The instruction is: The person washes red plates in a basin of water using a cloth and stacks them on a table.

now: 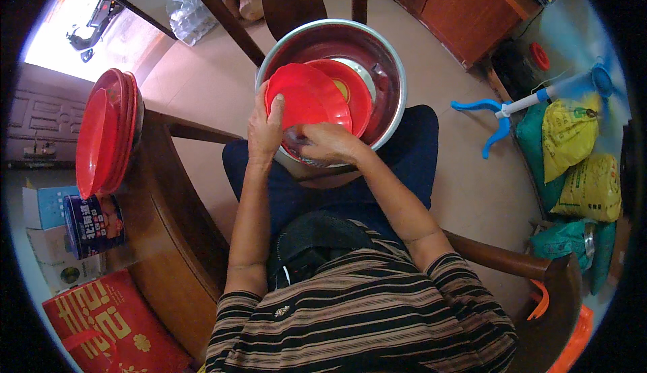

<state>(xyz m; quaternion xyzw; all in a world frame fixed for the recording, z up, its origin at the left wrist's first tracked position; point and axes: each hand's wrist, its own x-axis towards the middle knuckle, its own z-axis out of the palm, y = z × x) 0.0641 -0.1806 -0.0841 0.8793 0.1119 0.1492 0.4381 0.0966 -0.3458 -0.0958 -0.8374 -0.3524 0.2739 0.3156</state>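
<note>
My left hand [265, 133] grips the left edge of a red plastic dish [308, 92], its thumb on the upper face. The dish is held tilted over a metal basin [397, 85] at my knees. Across the dish's near edge lies my right hand [326, 143], fingers curled; what they hold, if anything, is hidden. A small dark, shiny patch shows beside those fingers, too unclear to name. Inside the basin, partly covered by the held dish, sits another red dish [361, 102] with a yellow spot at its middle. A white rounded thing [358, 70] shows behind it.
Stacked red dishes [103, 130] stand at left on a wooden table [156, 211], near a blue tin [96, 226] and a red gift bag [116, 322]. Wooden chair legs [222, 16] rise beyond the basin. At right are a blue-and-white fan [525, 101] and yellow bags [571, 135].
</note>
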